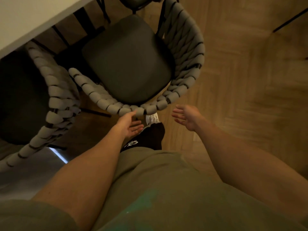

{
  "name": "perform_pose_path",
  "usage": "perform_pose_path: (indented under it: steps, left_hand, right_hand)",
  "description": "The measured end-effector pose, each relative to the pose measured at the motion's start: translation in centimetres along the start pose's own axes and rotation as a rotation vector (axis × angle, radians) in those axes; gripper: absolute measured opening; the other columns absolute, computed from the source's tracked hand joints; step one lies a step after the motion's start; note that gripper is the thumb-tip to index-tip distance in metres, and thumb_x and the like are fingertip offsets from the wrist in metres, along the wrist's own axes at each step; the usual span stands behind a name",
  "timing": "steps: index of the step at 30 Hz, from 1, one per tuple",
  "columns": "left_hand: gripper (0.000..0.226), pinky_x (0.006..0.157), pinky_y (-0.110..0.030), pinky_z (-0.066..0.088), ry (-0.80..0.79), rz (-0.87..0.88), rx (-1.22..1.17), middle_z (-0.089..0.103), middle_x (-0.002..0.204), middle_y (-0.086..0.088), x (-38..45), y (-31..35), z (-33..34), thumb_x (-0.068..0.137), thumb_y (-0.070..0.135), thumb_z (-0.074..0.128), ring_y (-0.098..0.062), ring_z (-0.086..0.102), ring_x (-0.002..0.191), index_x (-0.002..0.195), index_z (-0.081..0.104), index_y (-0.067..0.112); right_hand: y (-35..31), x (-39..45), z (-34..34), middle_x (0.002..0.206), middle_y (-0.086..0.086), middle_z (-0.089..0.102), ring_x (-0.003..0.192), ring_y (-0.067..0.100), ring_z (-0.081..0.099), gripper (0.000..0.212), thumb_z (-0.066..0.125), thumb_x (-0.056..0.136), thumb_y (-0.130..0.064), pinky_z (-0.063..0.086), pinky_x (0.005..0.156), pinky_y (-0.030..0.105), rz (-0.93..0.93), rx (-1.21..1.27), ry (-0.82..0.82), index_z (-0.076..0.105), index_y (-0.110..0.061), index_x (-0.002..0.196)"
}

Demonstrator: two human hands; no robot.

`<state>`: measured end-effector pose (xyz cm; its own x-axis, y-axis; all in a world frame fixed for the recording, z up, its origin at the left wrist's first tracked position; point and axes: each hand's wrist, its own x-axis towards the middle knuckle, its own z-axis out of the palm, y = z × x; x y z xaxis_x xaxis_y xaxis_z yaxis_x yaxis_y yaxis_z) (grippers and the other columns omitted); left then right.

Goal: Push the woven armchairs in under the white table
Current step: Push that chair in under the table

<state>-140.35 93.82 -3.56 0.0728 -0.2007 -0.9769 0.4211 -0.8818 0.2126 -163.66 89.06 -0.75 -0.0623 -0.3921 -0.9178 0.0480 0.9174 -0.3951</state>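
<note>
A woven armchair [183,52] with a grey braided rim and a dark seat cushion stands in front of me, its front pointing toward the white table [30,17] at the upper left. My left hand [129,125] is open, its fingertips touching the back rim of this chair. My right hand [186,116] is open too, hovering just right of the rim without touching it. A second woven armchair [55,97] stands to the left, its dark seat partly under the table edge.
Wooden parquet floor [250,72] stretches to the right. A thin dark furniture leg [290,20] crosses the top right corner. My foot in a dark sock and white shoe [152,119] is just behind the chair. Another dark seat [140,2] shows at the top.
</note>
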Motion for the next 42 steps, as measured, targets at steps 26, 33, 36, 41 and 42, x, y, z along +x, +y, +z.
perform_pose_path:
  steps: [26,33,36,41,42]
  left_hand:
    - [0.038,0.083,-0.057,0.055,0.278,-0.027,-0.979,0.067,0.121,-0.017,5.4,0.4,13.0,0.100,0.034,0.052,-0.038,0.065,0.108,0.131,0.059,0.013]
    - [0.030,0.097,-0.060,0.048,0.241,-0.010,-1.036,0.068,0.115,-0.019,5.3,0.6,13.0,0.104,0.031,0.045,-0.039,0.063,0.106,0.118,0.061,0.009]
    - [0.034,0.092,-0.057,0.050,0.235,-0.007,-1.026,0.069,0.110,-0.018,5.5,0.5,12.9,0.106,0.031,0.040,-0.036,0.064,0.104,0.117,0.063,0.009]
    - [0.038,0.080,-0.051,0.055,0.279,0.037,-1.091,0.068,0.123,-0.019,6.1,0.5,12.9,0.102,0.022,0.044,-0.037,0.065,0.111,0.132,0.061,0.007]
    - [0.036,0.077,-0.049,0.057,0.298,0.039,-1.120,0.068,0.123,-0.019,6.1,0.7,13.1,0.101,0.019,0.047,-0.037,0.066,0.110,0.132,0.061,0.007]
  right_hand:
    - [-16.1,12.4,-5.9,0.115,0.009,0.062,0.103,0.026,0.065,0.035,0.064,0.095,-0.029,0.057,0.078,0.036,0.132,-0.261,-0.102,0.052,-0.015,0.125]
    - [-18.5,14.0,-5.1,0.112,0.014,0.070,0.098,0.030,0.071,0.036,0.066,0.093,-0.031,0.059,0.084,0.046,0.273,-0.210,-0.060,0.057,-0.011,0.122]
    - [-18.7,14.6,-5.0,0.111,0.014,0.070,0.097,0.031,0.070,0.031,0.065,0.094,-0.029,0.059,0.079,0.046,0.310,-0.175,-0.029,0.059,-0.011,0.118]
    - [-17.8,15.5,-4.2,0.114,0.017,0.070,0.100,0.036,0.070,0.032,0.063,0.093,-0.015,0.056,0.092,0.053,0.263,-0.084,0.001,0.058,-0.010,0.124]
    - [-17.7,15.7,-4.1,0.115,0.017,0.069,0.100,0.037,0.070,0.034,0.064,0.092,-0.012,0.056,0.092,0.054,0.248,-0.055,0.007,0.058,-0.010,0.125]
